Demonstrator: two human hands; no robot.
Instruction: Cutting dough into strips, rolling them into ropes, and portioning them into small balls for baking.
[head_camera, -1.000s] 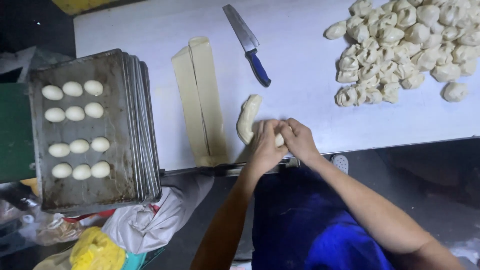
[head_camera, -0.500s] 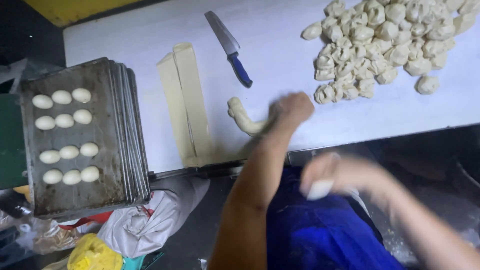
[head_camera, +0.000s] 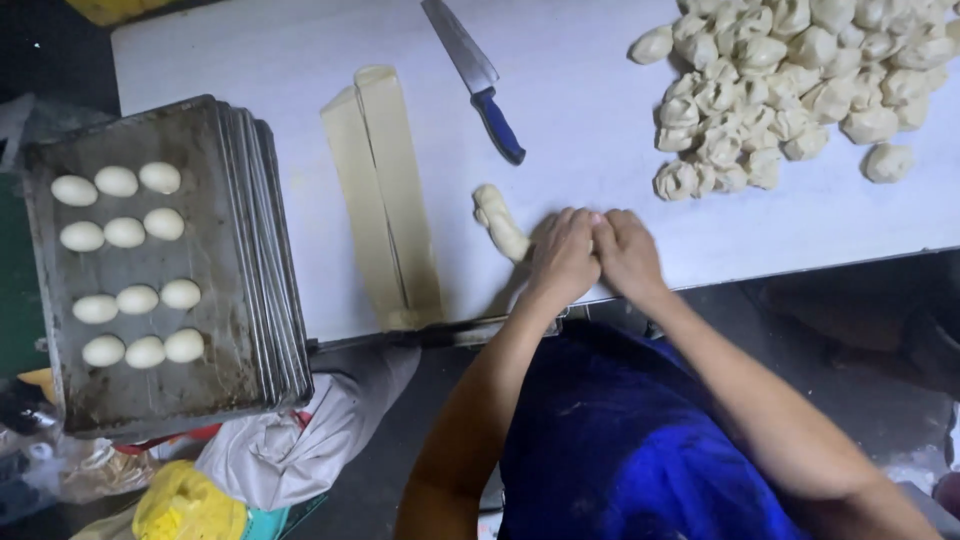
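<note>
The white table (head_camera: 600, 120) bears a blue-handled knife (head_camera: 476, 78), dough strips (head_camera: 385, 190), a dough roll (head_camera: 500, 222) and seemingly dough lumps (head_camera: 800, 80).

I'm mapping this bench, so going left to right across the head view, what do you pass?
Stack of baking trays with shaped dough balls, long dough strips, blue-handled knife, left hand, right hand, pile of dough pieces.

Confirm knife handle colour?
Blue. The knife handle shows clearly in the head view, on the white table above both hands.

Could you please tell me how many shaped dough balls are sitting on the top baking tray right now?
12 dough balls lie on the top tray, in four rows of three: rows near the far edge, just below, past the middle, and nearest the person. None looks hidden.
</note>
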